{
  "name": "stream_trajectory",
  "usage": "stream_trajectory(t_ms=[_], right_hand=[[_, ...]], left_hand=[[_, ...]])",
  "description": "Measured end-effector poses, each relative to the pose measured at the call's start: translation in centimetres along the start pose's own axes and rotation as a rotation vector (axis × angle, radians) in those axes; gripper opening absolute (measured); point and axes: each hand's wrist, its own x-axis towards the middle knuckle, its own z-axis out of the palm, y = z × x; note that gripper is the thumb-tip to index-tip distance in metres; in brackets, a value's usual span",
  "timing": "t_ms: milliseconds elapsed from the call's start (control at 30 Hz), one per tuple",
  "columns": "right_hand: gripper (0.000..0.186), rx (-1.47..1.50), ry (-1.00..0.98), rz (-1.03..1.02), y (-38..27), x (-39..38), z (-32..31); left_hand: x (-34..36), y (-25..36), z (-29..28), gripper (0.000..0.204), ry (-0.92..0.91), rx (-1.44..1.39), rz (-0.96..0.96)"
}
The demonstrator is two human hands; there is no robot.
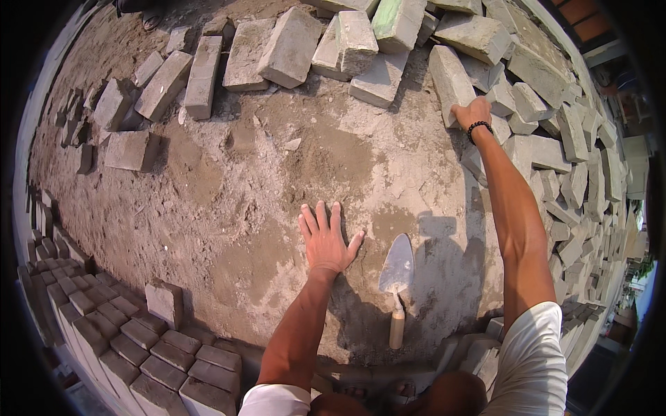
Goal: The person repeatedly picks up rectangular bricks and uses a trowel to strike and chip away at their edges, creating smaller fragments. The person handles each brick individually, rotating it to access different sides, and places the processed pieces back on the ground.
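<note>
My left hand [325, 239] lies flat on the sandy ground with its fingers spread, holding nothing. To its right rests a trowel [397, 265] with a pointed metal blade and a wooden handle, the blade turned away from me. My right arm reaches out to the far right, where my right hand [474, 113], with a dark beaded bracelet at the wrist, grips the near end of a grey paving block [449, 76]. The far end of that block lies among other blocks. My right fingertips are partly hidden behind the hand.
A heap of loose blocks [548, 154] runs down the right side. More blocks [205, 76] lie scattered across the far side, and a single block [132, 150] sits at the left. Near left, laid paving [163, 360] forms rows, with one block [164, 303] standing beside it.
</note>
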Motion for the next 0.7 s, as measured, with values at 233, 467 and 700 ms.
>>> stream_trajectory(t_ms=[233, 467, 700], right_hand=[[0.069, 0.125, -0.213, -0.060, 3.2, -7.7, -7.3], [0.065, 0.019, -0.508, -0.057, 11.6, -21.7, -12.3], [0.075, -0.304, -0.787, 0.109, 19.9, -34.6, -12.9]], left_hand=[[0.3, -0.4, -0.4, 0.083, 0.017, -0.041, -0.002], [0.2, -0.3, 0.2, 0.081, 0.027, 0.005, 0.007], [0.1, 0.6, 0.4, 0.079, 0.008, 0.026, 0.014]])
